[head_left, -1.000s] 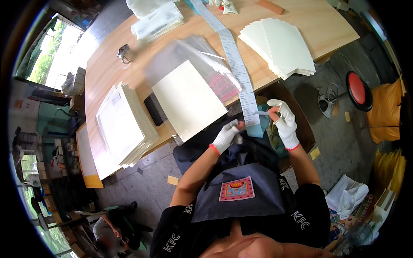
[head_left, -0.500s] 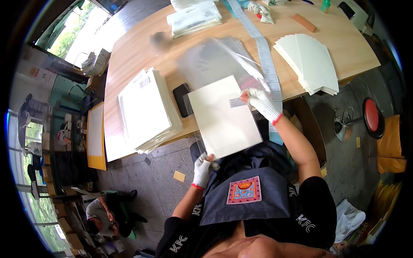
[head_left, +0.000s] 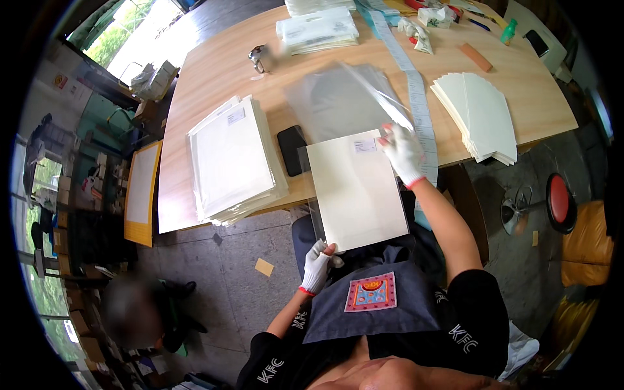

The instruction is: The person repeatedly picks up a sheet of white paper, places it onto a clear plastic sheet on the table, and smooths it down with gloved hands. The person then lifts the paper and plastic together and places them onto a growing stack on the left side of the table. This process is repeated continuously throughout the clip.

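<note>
Left hand: I see my left hand (head_left: 317,265) in a white glove with a red cuff, pinching the near lower corner of one cream card sheet (head_left: 356,190) that hangs out over the table edge toward my lap.
Right hand: my right hand (head_left: 403,151), gloved the same way, grips the far right corner of that sheet, beside its small white label.
Sheet in hand: one; it lies tilted, far end resting on the wooden table (head_left: 214,65), near end off the edge above my dark apron (head_left: 370,312).
Clear sleeve: I count one clear plastic bag (head_left: 338,101) just behind the sheet, blurred, its flap lifted near my right fingers.
Stacks: two cream stacks, one labelled stack (head_left: 231,159) to my left and one fanned stack (head_left: 481,114) to my right; one pile of bagged sheets (head_left: 318,29) at the far edge.
Strip: one long pale label strip (head_left: 409,71) runs from the far side to just past my right hand.
Small things: one black phone (head_left: 291,149) between the left stack and the held sheet; one bunch of keys (head_left: 258,57) farther back.
Floor: one red stool (head_left: 559,201) to my right.
</note>
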A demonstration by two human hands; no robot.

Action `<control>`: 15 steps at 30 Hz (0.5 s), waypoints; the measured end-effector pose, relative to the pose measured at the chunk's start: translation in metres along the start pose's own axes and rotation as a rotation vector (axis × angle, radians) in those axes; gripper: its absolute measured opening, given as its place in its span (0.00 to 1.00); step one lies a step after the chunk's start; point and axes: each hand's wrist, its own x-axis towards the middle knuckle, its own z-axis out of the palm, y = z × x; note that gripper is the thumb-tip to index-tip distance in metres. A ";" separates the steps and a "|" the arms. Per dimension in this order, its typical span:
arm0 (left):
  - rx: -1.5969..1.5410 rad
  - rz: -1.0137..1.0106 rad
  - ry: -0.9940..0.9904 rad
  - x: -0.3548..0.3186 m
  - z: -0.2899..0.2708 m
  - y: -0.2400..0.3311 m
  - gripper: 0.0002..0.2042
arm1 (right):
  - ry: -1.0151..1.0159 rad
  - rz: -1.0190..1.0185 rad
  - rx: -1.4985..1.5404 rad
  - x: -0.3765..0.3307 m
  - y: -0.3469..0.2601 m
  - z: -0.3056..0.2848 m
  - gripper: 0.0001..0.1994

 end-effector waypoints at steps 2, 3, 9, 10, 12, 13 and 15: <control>0.024 0.047 -0.027 -0.003 0.005 0.013 0.12 | 0.006 0.035 -0.018 -0.028 0.018 -0.025 0.07; 0.042 0.085 -0.042 -0.006 0.009 0.025 0.14 | -0.159 0.059 -0.178 -0.043 0.024 -0.042 0.11; 0.276 0.311 -0.009 -0.008 0.020 0.067 0.17 | -0.928 0.829 0.535 -0.144 0.030 -0.050 0.12; 0.386 0.346 -0.005 -0.014 0.019 0.079 0.16 | -0.901 0.787 0.606 -0.145 0.027 -0.040 0.11; 0.568 0.507 0.043 -0.026 0.011 0.102 0.13 | -0.888 0.748 0.625 -0.126 -0.002 -0.020 0.09; 0.682 0.730 0.128 -0.027 0.002 0.112 0.12 | -0.885 0.645 0.703 -0.114 -0.011 -0.005 0.11; 0.557 0.931 0.326 -0.026 -0.022 0.131 0.09 | -0.839 0.433 0.723 -0.080 -0.040 0.027 0.13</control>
